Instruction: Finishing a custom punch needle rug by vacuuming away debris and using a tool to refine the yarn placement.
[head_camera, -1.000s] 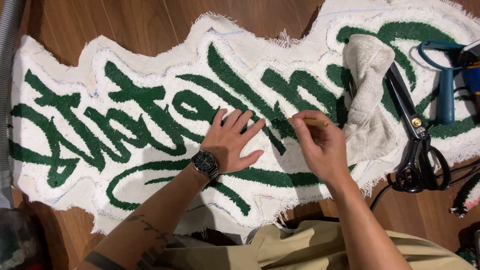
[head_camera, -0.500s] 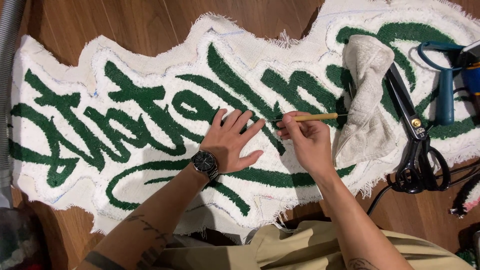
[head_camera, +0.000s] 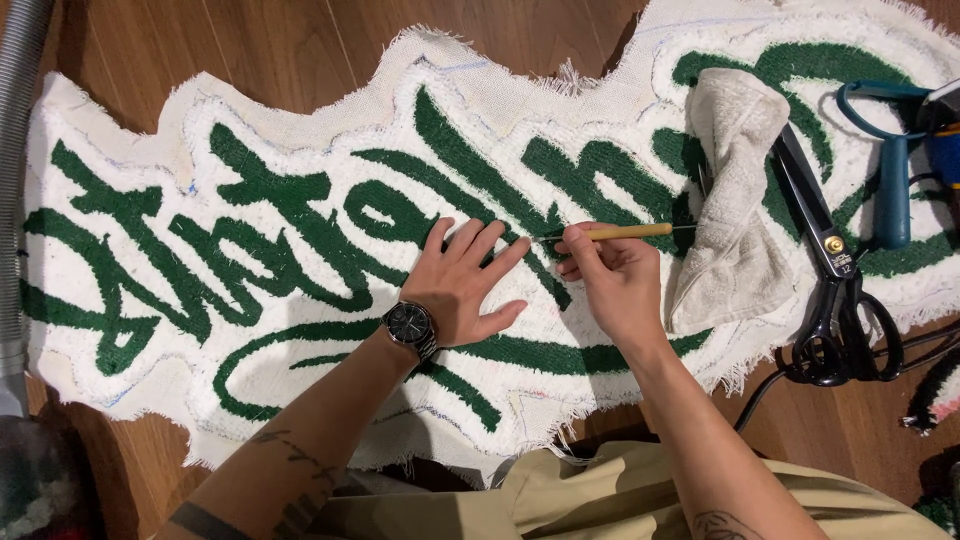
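Over the last second the right hand (head_camera: 615, 285) has brought a thin wooden-handled tool (head_camera: 628, 232) into view: earlier it showed only bunched fingers, and now the tool lies level, its tip at the green tufting just off the left fingertips. The fingers of that hand are pinched together on the handle. The left hand (head_camera: 462, 285) has stayed put, palm down with fingers spread apart, pressing flat on the rug (head_camera: 300, 230), holding nothing. That suggests fine work on the pile at the edge of a green stroke is under way, with the left hand steadying the spot.

Counted: one white-and-green rug on the wooden floor (head_camera: 250, 40), one wooden tool, one folded cream towel (head_camera: 735, 210), one pair of black scissors (head_camera: 835, 290), one blue-handled tool (head_camera: 890, 150) at the right edge, one wristwatch (head_camera: 409, 324).
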